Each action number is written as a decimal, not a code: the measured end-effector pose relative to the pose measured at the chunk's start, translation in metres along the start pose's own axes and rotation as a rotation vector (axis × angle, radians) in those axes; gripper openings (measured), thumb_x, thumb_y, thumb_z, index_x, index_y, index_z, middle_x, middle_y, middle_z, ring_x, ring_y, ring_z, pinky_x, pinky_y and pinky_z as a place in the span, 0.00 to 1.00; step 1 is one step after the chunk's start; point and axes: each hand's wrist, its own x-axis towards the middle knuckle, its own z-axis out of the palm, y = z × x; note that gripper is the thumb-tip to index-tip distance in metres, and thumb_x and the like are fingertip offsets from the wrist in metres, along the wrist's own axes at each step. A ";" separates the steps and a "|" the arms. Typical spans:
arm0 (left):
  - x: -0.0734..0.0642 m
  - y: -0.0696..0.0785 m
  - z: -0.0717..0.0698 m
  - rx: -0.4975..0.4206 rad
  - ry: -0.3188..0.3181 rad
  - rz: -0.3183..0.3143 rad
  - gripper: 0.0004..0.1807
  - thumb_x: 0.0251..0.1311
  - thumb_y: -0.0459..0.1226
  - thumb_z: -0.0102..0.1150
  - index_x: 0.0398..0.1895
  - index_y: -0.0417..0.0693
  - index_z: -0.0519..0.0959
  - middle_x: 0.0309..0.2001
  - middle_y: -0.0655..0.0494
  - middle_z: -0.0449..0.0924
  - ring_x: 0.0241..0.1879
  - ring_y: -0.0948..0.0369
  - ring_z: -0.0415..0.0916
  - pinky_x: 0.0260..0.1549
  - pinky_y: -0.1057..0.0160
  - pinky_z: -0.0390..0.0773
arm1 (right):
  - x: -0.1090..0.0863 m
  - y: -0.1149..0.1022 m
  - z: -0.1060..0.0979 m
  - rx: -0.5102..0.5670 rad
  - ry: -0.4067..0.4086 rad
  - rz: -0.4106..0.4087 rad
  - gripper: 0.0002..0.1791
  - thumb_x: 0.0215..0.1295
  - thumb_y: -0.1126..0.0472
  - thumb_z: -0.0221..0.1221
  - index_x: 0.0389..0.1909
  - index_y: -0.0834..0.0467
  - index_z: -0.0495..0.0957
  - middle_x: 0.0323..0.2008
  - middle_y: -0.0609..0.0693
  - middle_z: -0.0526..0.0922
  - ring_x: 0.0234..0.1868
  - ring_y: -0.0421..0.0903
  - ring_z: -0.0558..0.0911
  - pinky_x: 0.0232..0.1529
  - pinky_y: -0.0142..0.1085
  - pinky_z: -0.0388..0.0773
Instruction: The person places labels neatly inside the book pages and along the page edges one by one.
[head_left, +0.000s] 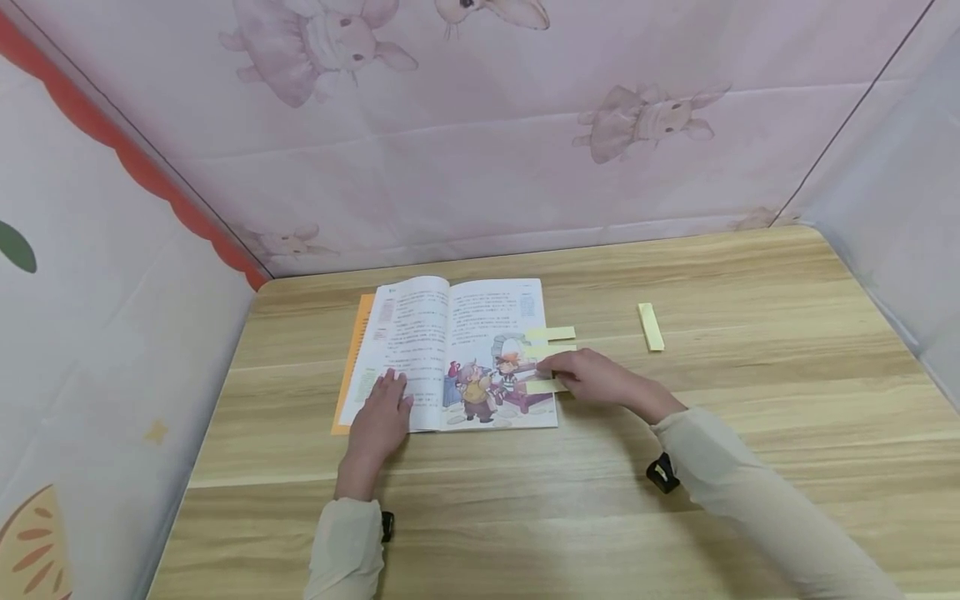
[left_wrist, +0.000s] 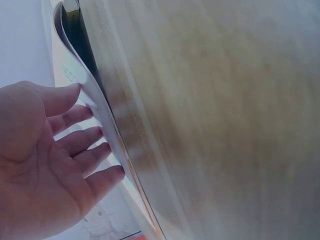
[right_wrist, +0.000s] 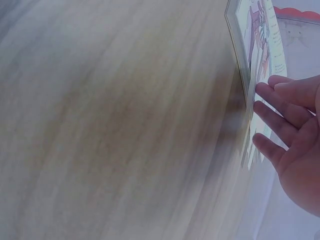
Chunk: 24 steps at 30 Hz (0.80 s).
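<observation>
An open book point(head_left: 487, 304) lies on the table, text on its left page and a colour cartoon on the lower right page. My left hand point(head_left: 381, 417) rests on the lower left page; in the left wrist view its fingers point(left_wrist: 82, 141) are spread and gently bent against the paper. At the right page edge, my right hand point(head_left: 596, 377) touches the pale yellow sticky strips with its fingertips. These strips point(head_left: 561, 333) stick out past the page, one above the hand and another strip point(head_left: 542, 387) beside the fingers. In the right wrist view the fingers point(right_wrist: 277, 120) are extended along the page edge.
A pad of yellow sticky strips point(head_left: 651, 327) lies on the wooden table point(head_left: 487, 517) to the right of the book. An orange cover point(head_left: 352, 367) shows beneath the book's left side. Behind the table stands a pink rabbit-print wall point(head_left: 480, 183).
</observation>
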 end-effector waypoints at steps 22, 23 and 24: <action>-0.001 0.001 -0.010 -0.084 0.145 -0.001 0.22 0.65 0.38 0.48 0.59 0.36 0.68 0.63 0.38 0.61 0.63 0.44 0.55 0.61 0.47 0.57 | 0.000 0.000 0.000 0.005 -0.009 0.012 0.16 0.61 0.73 0.50 0.49 0.66 0.77 0.46 0.56 0.81 0.48 0.50 0.78 0.48 0.43 0.76; 0.000 0.000 -0.010 -0.094 0.156 -0.003 0.22 0.65 0.38 0.48 0.58 0.36 0.68 0.62 0.38 0.62 0.63 0.44 0.56 0.60 0.47 0.58 | 0.000 0.000 0.000 0.005 -0.010 0.013 0.16 0.61 0.73 0.50 0.49 0.66 0.77 0.46 0.56 0.81 0.48 0.50 0.78 0.48 0.43 0.75; 0.000 0.000 -0.011 -0.103 0.169 -0.007 0.21 0.64 0.38 0.49 0.57 0.36 0.69 0.62 0.38 0.62 0.62 0.44 0.57 0.60 0.47 0.58 | 0.000 0.000 0.000 0.005 -0.011 0.014 0.16 0.61 0.73 0.50 0.49 0.66 0.77 0.46 0.56 0.80 0.49 0.50 0.78 0.48 0.43 0.75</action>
